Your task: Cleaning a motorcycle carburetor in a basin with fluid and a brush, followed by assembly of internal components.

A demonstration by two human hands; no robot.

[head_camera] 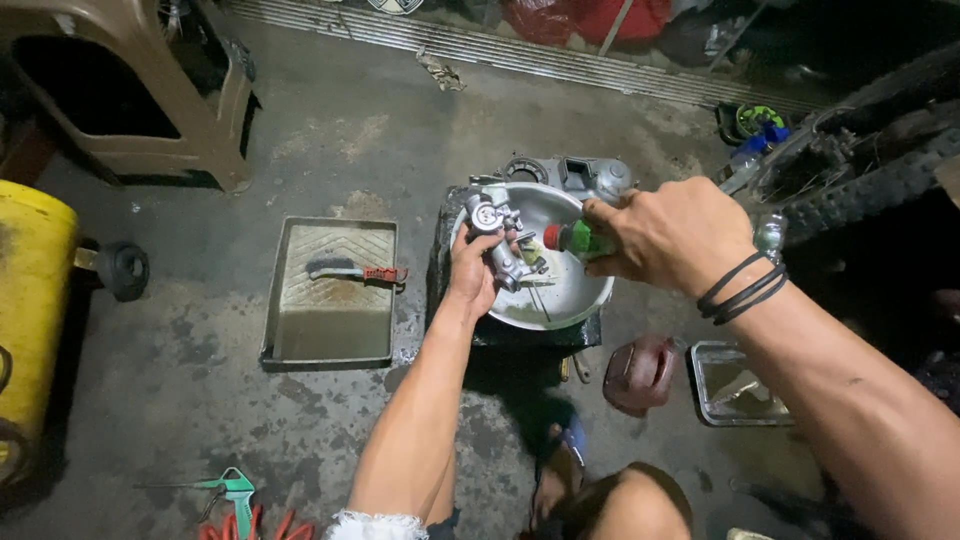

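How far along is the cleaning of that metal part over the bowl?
Done: the metal part is off the machine, and liquid already sits in the rectangular tray with a brush. In hand: the left hand holds the part over the round bowl; the right hand tips a green bottle at it. Left: refitting; other parts lie behind the bowl.

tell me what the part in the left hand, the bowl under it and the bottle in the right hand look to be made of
The part in the left hand looks like bare cast metal: dull silver-grey, with bright glints on its round fittings. The bowl seems to be thin polished metal, likely steel or aluminium, given its smooth reflective rim. The bottle in the right hand looks like green translucent plastic with a red cap, though glass cannot be ruled out.
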